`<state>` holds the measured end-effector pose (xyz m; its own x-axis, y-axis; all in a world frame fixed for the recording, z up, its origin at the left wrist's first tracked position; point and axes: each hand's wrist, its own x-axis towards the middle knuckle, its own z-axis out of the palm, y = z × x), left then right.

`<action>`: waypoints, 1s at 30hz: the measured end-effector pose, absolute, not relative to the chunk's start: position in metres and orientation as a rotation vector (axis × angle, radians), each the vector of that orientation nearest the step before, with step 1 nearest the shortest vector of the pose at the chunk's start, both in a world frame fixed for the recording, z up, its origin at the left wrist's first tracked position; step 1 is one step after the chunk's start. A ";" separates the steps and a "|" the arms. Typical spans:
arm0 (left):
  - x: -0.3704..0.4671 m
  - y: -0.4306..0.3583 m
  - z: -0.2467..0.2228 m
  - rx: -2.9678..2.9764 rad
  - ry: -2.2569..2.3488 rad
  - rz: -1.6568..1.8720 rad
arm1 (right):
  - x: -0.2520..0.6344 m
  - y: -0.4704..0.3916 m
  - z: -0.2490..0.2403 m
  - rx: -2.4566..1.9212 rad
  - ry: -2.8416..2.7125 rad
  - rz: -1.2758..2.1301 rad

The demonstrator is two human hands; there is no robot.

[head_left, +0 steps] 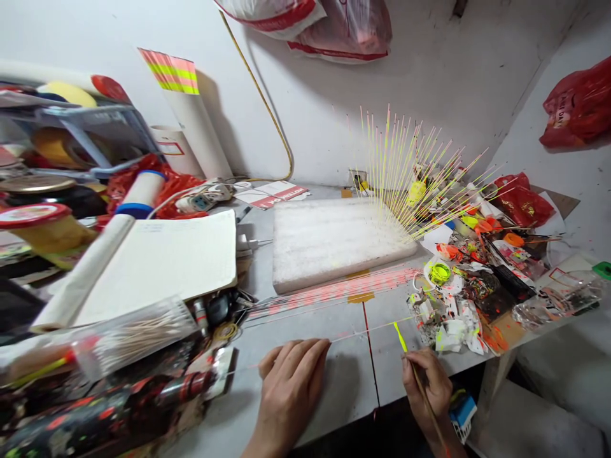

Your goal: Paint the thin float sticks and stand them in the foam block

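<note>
My left hand [292,385] is closed on a thin pale rod [351,334], which runs rightward just above the grey table. In my right hand [428,386] is a paintbrush [420,381] with a bright yellow tip [400,336], close beneath the rod's right part. Whether the bristles touch the rod is unclear. Behind both hands several thin rods with pink bands [334,291] lie side by side along a white foam block [329,245]. Many yellow and pink rods [401,172] stand fanned out from the block's right end.
An open cup of yellow paint [440,273] stands among paint-stained scraps on the right. To the left are an open notebook [162,267], a bag of cotton swabs [147,334] and a dark paint-spotted cylinder [95,416]. Plastic bags [344,32] hang above.
</note>
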<state>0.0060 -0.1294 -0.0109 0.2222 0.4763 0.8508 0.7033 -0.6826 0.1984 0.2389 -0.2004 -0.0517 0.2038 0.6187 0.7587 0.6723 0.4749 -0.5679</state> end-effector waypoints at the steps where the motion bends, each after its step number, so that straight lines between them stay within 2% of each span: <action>1: 0.006 -0.129 -0.011 -2.265 -1.124 -1.452 | 0.239 -0.201 -0.052 -1.195 -1.468 -0.048; 14: 0.005 -0.131 -0.015 -2.283 -1.156 -1.450 | 0.213 -0.197 -0.034 -1.055 -1.546 -0.070; 30: 0.008 -0.135 -0.009 -2.284 -1.193 -1.426 | 0.213 -0.197 -0.043 -1.135 -1.521 -0.022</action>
<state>0.0083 -0.1350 -0.0089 0.2104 0.5279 0.8228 0.7167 -0.6557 0.2375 0.2128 -0.1973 -0.0430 0.1515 0.6221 0.7681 0.6445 0.5270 -0.5540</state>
